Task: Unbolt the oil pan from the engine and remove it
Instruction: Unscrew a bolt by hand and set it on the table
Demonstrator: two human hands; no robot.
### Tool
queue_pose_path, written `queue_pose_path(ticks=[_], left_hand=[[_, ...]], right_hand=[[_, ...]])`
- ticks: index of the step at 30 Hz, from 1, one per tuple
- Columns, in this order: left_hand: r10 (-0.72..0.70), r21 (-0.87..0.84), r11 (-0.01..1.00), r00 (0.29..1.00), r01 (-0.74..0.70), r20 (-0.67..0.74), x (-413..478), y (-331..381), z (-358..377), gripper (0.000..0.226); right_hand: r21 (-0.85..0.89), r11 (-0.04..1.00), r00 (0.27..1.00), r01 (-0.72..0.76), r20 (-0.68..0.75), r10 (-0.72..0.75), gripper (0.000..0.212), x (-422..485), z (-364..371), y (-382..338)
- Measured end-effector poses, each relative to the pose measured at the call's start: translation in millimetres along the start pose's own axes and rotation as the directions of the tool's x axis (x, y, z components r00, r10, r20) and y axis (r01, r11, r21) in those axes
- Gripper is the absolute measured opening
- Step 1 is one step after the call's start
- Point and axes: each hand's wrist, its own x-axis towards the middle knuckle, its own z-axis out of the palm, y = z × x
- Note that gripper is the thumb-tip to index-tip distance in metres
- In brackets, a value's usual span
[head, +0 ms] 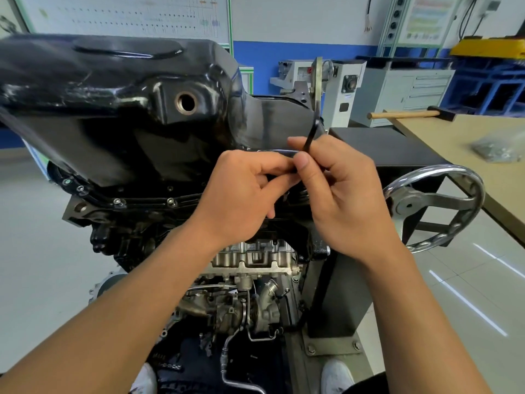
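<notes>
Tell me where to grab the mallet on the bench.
Grip the mallet by its wooden handle, coming from the left. The handle's free end appears to jut past the bench corner, while the dark head lies farther right on the top.

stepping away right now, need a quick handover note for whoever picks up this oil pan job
Left hand and right hand: both pinch the black L-shaped key at the near edge of the oil pan.
Pan still sits on the upturned engine.
Done: cannot tell how many bolts are out.
Left: at least four bolts still in the rim on the left side; remove them, then lift the pan off.
Hammer lies on the table to the right.
</notes>
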Motion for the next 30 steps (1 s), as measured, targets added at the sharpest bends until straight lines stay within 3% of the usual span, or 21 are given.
queue_pose_path(ticks=[4, 7, 9, 12, 16, 20, 23, 27, 30], left_hand=[[0.016, 0.075, 0.997, 0.986, -0.004, -0.163, 0.3, -0.7, 5.5, 0.026], [0.062, 0.177, 0.984, 0.979, -0.027, -0.194, 1.5, -1.4, 8.5, 0.015], [0.076, 0.205, 0.978, 0.986, -0.045, -0.145, 1.5, -1.5, 6.7, 0.002], [0.108, 0.181, 0.979, 0.993, -0.099, -0.037, -1.1, -3.9, 0.8, 0.009], [0.134, 0.233, 0.967, 0.985, -0.105, -0.111, -4.4, -5.2, 0.4, 0.008], [0.161, 0.350, 0.933, 0.967, -0.084, -0.197, -4.8, -3.7, 7.7, 0.014], [0.100, 0.241, 0.969, 0.982, -0.060, -0.158, -4.7, 0.7, 9.1, 0.013], [0.027, 0.034, 0.999, 0.999, -0.028, 0.029, -2.0, 3.3, 5.1, 0.022], [0.038, 0.034, 0.999, 0.998, -0.036, -0.042, 1.3, 1.9, 4.1, 0.022]], right_hand=[[0.044, 0.998, 0.996, -0.045, -0.079, 0.048, 0.019, -0.7, 4.7, 0.6], [0.108, 0.990, 0.975, -0.096, -0.189, 0.115, 0.016, -0.9, 7.9, -0.3], [0.087, 0.993, 0.980, -0.081, -0.175, 0.095, 0.012, -1.1, 6.3, -0.6], [0.032, 0.999, 0.997, -0.040, -0.064, 0.042, 0.013, -0.5, 1.5, -0.3], [-0.005, 1.000, 1.000, -0.003, 0.025, 0.003, 0.017, 0.2, 0.3, -1.6], [0.048, 0.998, 0.991, -0.047, -0.126, 0.053, 0.015, 0.7, 3.6, -2.3], [0.101, 0.993, 0.983, -0.061, -0.166, 0.078, 0.016, 0.5, 4.4, -2.0], [0.046, 0.998, 0.996, -0.030, -0.087, 0.034, 0.019, -0.3, 1.7, -0.8], [0.027, 0.999, 0.999, -0.028, -0.025, 0.029, 0.021, -0.9, 1.9, -0.4]])
